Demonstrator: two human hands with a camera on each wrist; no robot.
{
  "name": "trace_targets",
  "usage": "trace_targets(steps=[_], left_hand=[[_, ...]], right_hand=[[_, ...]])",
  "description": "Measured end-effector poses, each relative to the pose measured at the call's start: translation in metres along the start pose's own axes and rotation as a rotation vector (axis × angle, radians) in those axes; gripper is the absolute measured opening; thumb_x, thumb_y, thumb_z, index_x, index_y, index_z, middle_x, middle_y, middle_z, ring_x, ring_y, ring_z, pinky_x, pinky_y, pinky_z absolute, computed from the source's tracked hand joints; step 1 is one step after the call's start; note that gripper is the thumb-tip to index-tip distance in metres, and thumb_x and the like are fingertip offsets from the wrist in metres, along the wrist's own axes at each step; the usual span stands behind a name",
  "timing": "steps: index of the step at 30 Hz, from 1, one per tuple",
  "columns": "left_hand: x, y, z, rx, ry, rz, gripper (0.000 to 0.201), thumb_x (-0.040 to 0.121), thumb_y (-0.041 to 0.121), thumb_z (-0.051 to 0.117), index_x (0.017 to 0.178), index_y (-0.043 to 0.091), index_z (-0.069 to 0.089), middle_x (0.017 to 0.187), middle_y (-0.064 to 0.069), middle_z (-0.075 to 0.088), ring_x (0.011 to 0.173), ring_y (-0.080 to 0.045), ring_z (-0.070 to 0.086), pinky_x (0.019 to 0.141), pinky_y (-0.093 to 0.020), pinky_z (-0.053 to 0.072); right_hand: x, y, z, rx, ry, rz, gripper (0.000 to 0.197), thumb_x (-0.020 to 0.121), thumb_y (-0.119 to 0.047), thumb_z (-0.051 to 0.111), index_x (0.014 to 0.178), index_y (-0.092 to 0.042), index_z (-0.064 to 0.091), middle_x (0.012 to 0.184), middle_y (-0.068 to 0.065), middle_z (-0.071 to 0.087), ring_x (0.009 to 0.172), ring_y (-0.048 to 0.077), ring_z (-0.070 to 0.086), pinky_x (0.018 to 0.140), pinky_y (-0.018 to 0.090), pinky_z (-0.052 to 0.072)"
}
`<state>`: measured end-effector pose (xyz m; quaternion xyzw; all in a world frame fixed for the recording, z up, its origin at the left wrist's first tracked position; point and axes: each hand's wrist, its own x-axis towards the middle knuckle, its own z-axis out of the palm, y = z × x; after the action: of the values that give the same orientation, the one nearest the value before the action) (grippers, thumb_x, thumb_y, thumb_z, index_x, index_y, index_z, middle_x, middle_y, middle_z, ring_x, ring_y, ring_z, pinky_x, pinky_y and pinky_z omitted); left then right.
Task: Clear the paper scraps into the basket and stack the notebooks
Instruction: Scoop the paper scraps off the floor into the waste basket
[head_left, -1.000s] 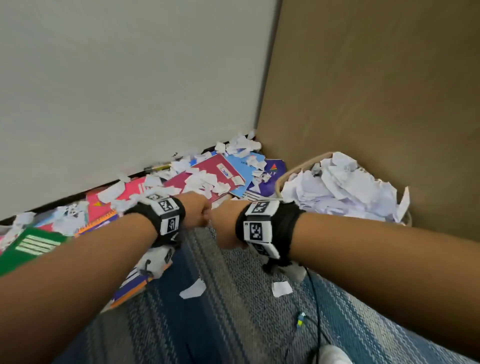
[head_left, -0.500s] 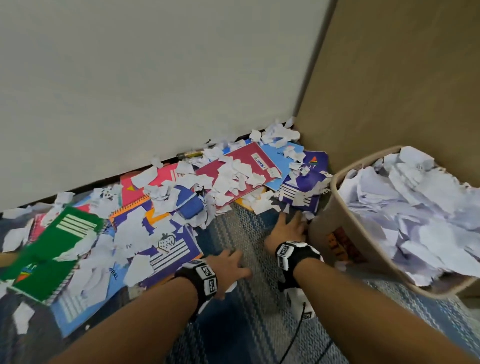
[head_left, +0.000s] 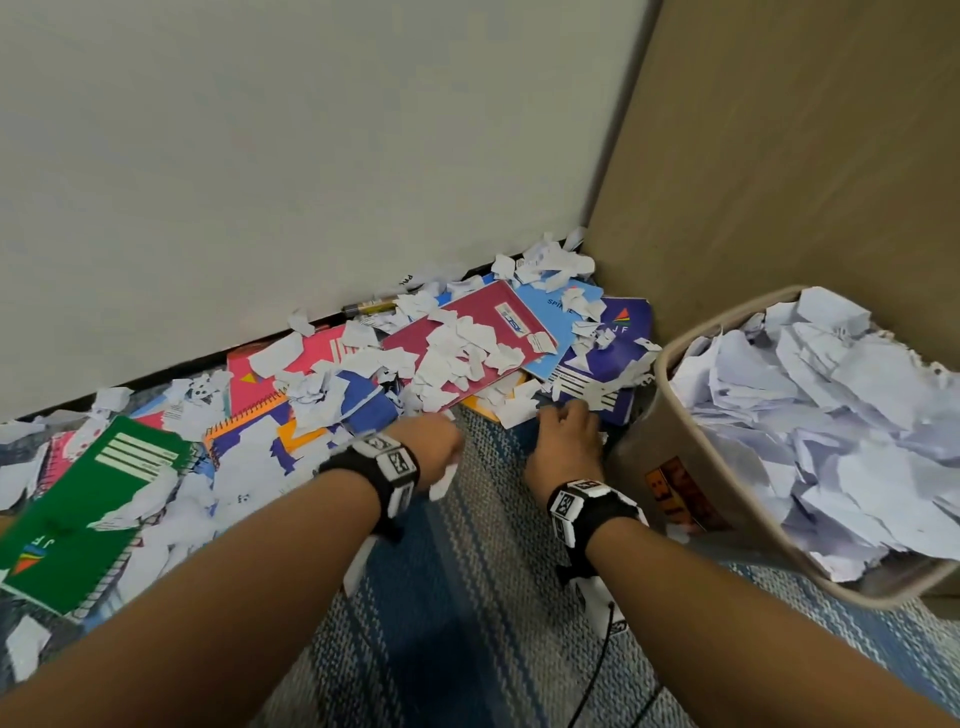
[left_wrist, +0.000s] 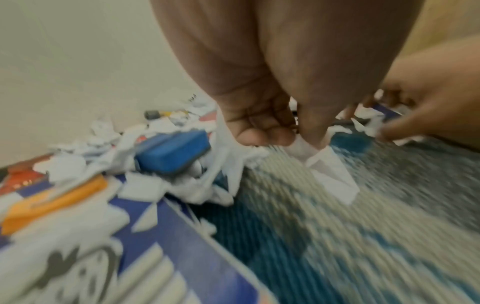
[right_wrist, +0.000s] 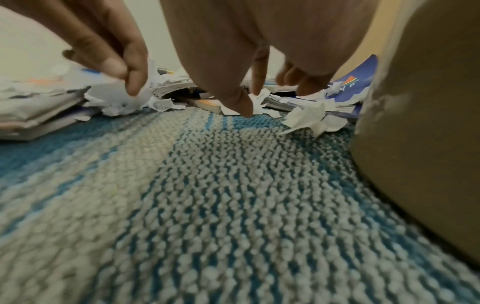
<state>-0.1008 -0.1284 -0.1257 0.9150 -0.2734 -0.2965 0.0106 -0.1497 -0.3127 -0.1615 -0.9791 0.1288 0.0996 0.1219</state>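
Torn white paper scraps (head_left: 457, 353) lie over several notebooks along the wall: a green one (head_left: 98, 499), a maroon one (head_left: 467, 332) and a purple one (head_left: 608, 358). My left hand (head_left: 452, 457) hovers low over the carpet and pinches a white scrap (left_wrist: 330, 170) between thumb and fingers (left_wrist: 272, 133). My right hand (head_left: 550, 415) reaches down at the purple notebook's near edge. Its thumb and index finger close on a small scrap (right_wrist: 255, 100), and the other fingertips touch scraps on the notebook. The beige basket (head_left: 675, 364), heaped with paper, stands right of that hand.
A blue block (left_wrist: 172, 150) sits among the scraps left of my left hand. A marker (head_left: 371, 305) lies against the white wall. A tan panel (head_left: 779, 156) stands behind the basket. Blue striped carpet (head_left: 467, 597) is under my arms. A black cable (head_left: 597, 675) trails from my right wrist.
Both hands came down from fists near the basket to the floor. The left hand went from spread flat to holding a scrap just above the carpet; the right hand's fingers curled in at the purple notebook.
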Motion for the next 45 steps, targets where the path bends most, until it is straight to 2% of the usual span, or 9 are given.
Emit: trace_targets(steps=[4, 7, 11, 14, 20, 25, 31, 37, 45], left_hand=[[0.01, -0.023, -0.039, 0.043, 0.18, -0.131, 0.019, 0.095, 0.019, 0.049, 0.111, 0.015, 0.058, 0.106, -0.008, 0.053, 0.102, -0.027, 0.051, 0.088, -0.04, 0.047], [0.016, -0.034, -0.051, -0.041, 0.225, -0.228, 0.028, 0.096, 0.019, 0.046, 0.12, 0.008, 0.054, 0.116, -0.013, 0.05, 0.109, -0.03, 0.049, 0.092, -0.039, 0.045], [0.024, -0.035, -0.052, -0.198, 0.254, -0.355, 0.047, 0.102, 0.038, 0.033, 0.133, 0.006, 0.046, 0.138, -0.021, 0.039, 0.125, -0.035, 0.042, 0.102, -0.042, 0.038], [0.036, -0.034, -0.046, -0.187, 0.247, -0.404, 0.076, 0.089, 0.063, 0.045, 0.141, 0.008, 0.035, 0.147, -0.02, 0.027, 0.132, -0.038, 0.035, 0.109, -0.046, 0.035], [0.064, -0.029, -0.033, -0.193, 0.357, -0.373, 0.088, 0.079, 0.056, 0.066, 0.143, 0.011, 0.025, 0.153, -0.014, 0.015, 0.139, -0.038, 0.021, 0.108, -0.051, 0.033], [0.076, -0.019, -0.035, -0.236, 0.378, -0.36, 0.093, 0.077, 0.055, 0.067, 0.148, 0.027, 0.014, 0.159, -0.005, -0.003, 0.144, -0.039, 0.004, 0.108, -0.064, 0.024], [0.092, -0.006, -0.042, -0.18, 0.241, -0.316, 0.1, 0.071, 0.075, 0.057, 0.143, 0.057, -0.009, 0.156, 0.005, -0.026, 0.143, -0.042, -0.016, 0.1, -0.077, 0.015], [0.113, 0.002, -0.029, -0.127, 0.148, -0.349, 0.08, 0.083, 0.069, 0.049, 0.144, 0.057, -0.002, 0.158, 0.002, -0.021, 0.142, -0.045, -0.014, 0.101, -0.077, 0.018], [0.099, -0.002, -0.002, -0.025, 0.372, -0.269, 0.058, 0.093, 0.049, 0.049, 0.143, 0.041, 0.022, 0.152, -0.001, 0.017, 0.138, -0.036, 0.018, 0.102, -0.059, 0.03]], right_hand=[[-0.001, -0.002, 0.005, 0.066, -0.143, 0.209, 0.079, 0.085, -0.032, 0.057, 0.15, -0.017, 0.013, 0.156, 0.02, -0.005, 0.14, 0.045, 0.007, 0.115, 0.052, 0.021], [-0.007, -0.009, 0.016, 0.062, -0.257, 0.17, 0.074, 0.094, -0.028, 0.047, 0.153, -0.013, 0.006, 0.158, 0.02, -0.011, 0.144, 0.045, -0.004, 0.118, 0.052, 0.013], [-0.016, -0.016, 0.018, -0.041, -0.215, 0.019, 0.052, 0.094, -0.008, 0.041, 0.144, -0.005, 0.027, 0.151, 0.021, 0.012, 0.14, 0.04, 0.014, 0.117, 0.045, 0.02], [-0.013, -0.011, 0.009, -0.138, -0.166, -0.122, 0.035, 0.097, -0.004, 0.037, 0.131, -0.006, 0.043, 0.136, 0.015, 0.037, 0.127, 0.034, 0.032, 0.109, 0.043, 0.029], [0.016, -0.006, 0.0, 0.057, -0.152, -0.06, 0.018, 0.096, -0.017, 0.054, 0.108, -0.005, 0.06, 0.118, 0.016, 0.054, 0.112, 0.034, 0.052, 0.093, 0.035, 0.043], [0.024, -0.022, -0.004, 0.205, -0.018, -0.003, 0.045, 0.083, -0.007, 0.063, 0.126, -0.011, 0.049, 0.132, 0.011, 0.037, 0.121, 0.031, 0.039, 0.099, 0.035, 0.041], [0.025, -0.033, 0.012, 0.232, -0.019, 0.025, 0.064, 0.081, -0.028, 0.057, 0.14, -0.024, 0.032, 0.154, 0.01, 0.006, 0.134, 0.037, 0.021, 0.104, 0.049, 0.038], [0.031, -0.027, 0.028, 0.088, -0.081, 0.003, 0.077, 0.091, -0.044, 0.051, 0.151, -0.034, 0.004, 0.157, 0.008, -0.009, 0.14, 0.038, 0.008, 0.109, 0.053, 0.028], [0.03, -0.028, 0.041, 0.075, 0.034, -0.039, 0.051, 0.096, -0.029, 0.048, 0.144, -0.03, 0.028, 0.154, 0.011, 0.009, 0.133, 0.033, 0.026, 0.106, 0.045, 0.031]])
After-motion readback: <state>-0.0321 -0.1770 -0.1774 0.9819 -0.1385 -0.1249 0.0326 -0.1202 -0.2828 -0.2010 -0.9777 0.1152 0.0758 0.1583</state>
